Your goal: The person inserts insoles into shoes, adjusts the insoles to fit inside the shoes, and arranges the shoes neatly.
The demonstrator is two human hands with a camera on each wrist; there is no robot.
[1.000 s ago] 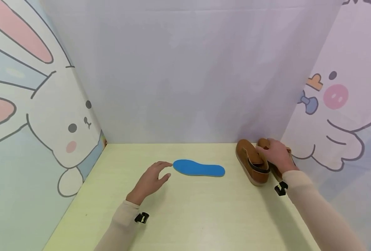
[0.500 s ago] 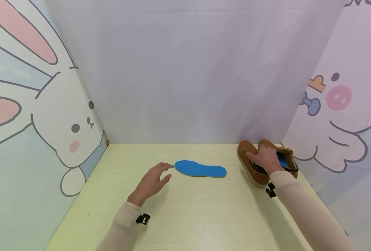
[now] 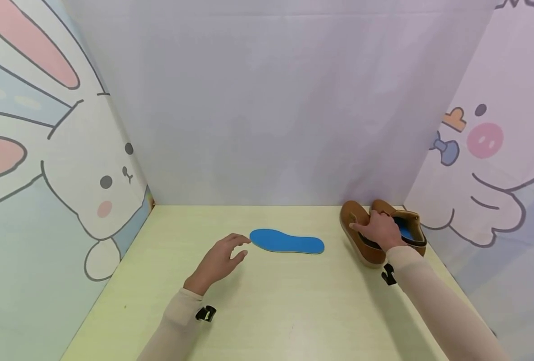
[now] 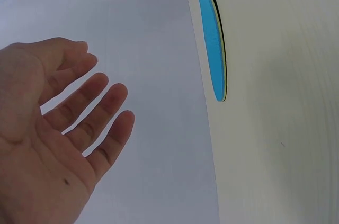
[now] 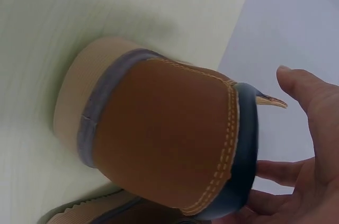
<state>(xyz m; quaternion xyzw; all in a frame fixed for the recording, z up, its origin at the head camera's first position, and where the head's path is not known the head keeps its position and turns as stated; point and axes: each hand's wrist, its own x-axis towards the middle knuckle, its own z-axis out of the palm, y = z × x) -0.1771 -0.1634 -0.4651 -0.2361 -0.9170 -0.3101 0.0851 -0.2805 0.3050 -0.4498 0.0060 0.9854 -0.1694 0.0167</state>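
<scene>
Right of blue insole [image 3: 287, 241]: right hand [image 3: 378, 229] at brown stitched shoes [image 5: 164, 134], fingers parted. Left: left hand [image 3: 217, 261], fingers loose.

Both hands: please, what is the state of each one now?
Left hand: open, holding nothing, near the flat blue insole.
Right hand: cannot be told; fingers partly hidden behind a brown, leather-like shoe.

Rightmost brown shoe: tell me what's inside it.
A blue insole-like surface shows inside the shoe; farther toward the toe is hidden by the shoe itself and the right hand.
</scene>
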